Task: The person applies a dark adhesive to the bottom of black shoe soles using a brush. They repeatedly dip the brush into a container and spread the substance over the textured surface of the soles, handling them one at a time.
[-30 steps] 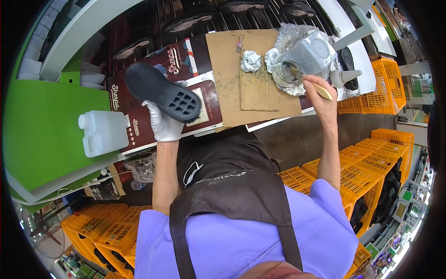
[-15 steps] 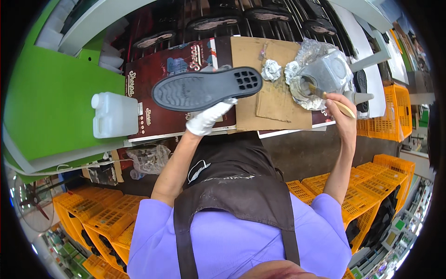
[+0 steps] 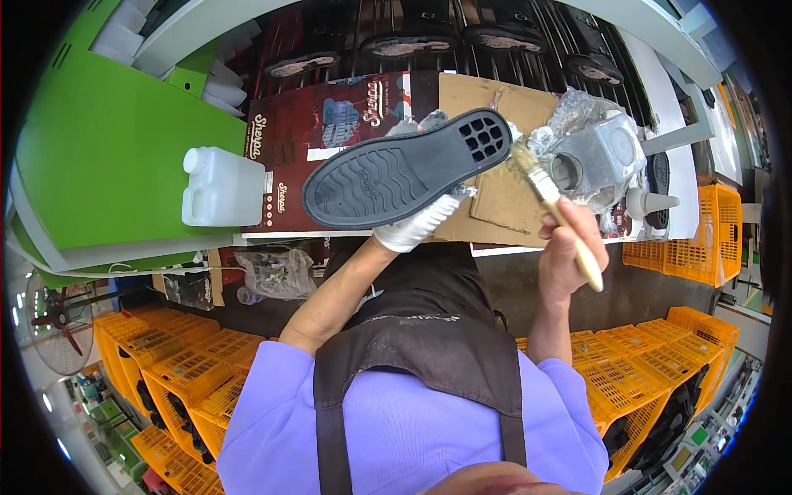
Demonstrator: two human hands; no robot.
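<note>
A dark grey shoe sole lies tilted across my left hand, with wavy ridges showing and a grid of cells at its right end. My left hand, in a white glove, grips it from beneath; most of the fingers are hidden behind it. My right hand is bare and closed round the pale wooden handle of a paintbrush. The bristles point away from me, close to the sole's right end; whether they touch it I cannot tell. Beyond the brush lies a clear plastic container with a round opening, amid crumpled wrapping.
Cardboard covers part of the bench. A white jerrycan stands at the left by a green surface. A nozzle bottle lies at right. Shoes sit on the far rack. Orange crates stand on both sides.
The brush has come away from the plastic container, and my right hand has moved left and nearer to me. The sole has turned, its right end now higher and farther away.
</note>
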